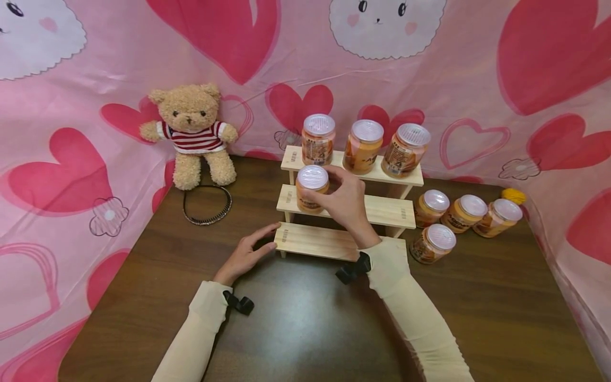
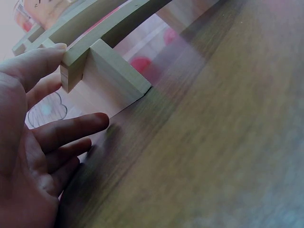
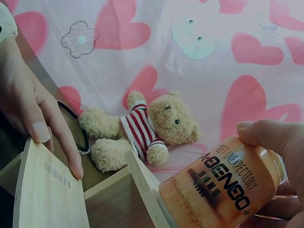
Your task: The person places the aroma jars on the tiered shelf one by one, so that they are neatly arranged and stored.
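Observation:
My right hand grips an orange jar with a clear ribbed lid, thumb and fingers on opposite sides. The jar stands upright at the left end of the middle step of a three-step wooden stand; in the right wrist view the base of the labelled jar meets the wood. My left hand has its fingers spread loosely against the left end of the lowest step. In the left wrist view, the left hand touches the step's corner with its fingertips, the other fingers extended below.
Three similar jars line the top step. Several more jars stand on the table right of the stand, near a yellow ball-like thing. A teddy bear sits at the back left behind a dark headband.

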Tool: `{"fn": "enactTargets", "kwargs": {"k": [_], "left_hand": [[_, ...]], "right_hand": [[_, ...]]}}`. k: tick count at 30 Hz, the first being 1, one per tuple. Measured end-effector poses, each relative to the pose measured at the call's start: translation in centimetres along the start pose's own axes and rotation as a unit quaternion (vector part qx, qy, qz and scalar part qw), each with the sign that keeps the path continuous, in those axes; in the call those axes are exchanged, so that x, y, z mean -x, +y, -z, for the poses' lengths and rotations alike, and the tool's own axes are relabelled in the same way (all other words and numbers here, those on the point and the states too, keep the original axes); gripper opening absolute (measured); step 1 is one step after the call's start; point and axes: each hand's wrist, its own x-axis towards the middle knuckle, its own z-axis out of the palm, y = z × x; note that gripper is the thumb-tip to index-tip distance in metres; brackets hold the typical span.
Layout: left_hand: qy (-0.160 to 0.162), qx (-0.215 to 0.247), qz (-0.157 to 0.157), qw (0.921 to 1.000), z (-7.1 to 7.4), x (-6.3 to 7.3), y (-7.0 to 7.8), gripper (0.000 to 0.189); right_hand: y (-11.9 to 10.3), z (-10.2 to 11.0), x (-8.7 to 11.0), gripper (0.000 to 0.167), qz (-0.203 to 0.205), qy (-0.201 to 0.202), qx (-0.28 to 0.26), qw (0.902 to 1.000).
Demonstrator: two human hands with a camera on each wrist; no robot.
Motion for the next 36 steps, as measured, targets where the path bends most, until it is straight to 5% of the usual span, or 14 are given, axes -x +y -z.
{"fn": "enactTargets", "kwargs": {"k": [28, 36], "left_hand": [[-0.001, 0.005, 0.017, 0.9998, -0.2, -0.1, 0.3, 0.052], [-0.003, 0.0, 0.015, 0.9999, 0.3, 0.4, 3.4, 0.049]], "right_hand": [[0.0, 1.7, 1.0, 0.067, -0.017, -0.023, 0.009, 0.9996], [0.2, 4.4, 2.0, 0.062, -0.032, -0.009, -0.006, 0.9994]]}}
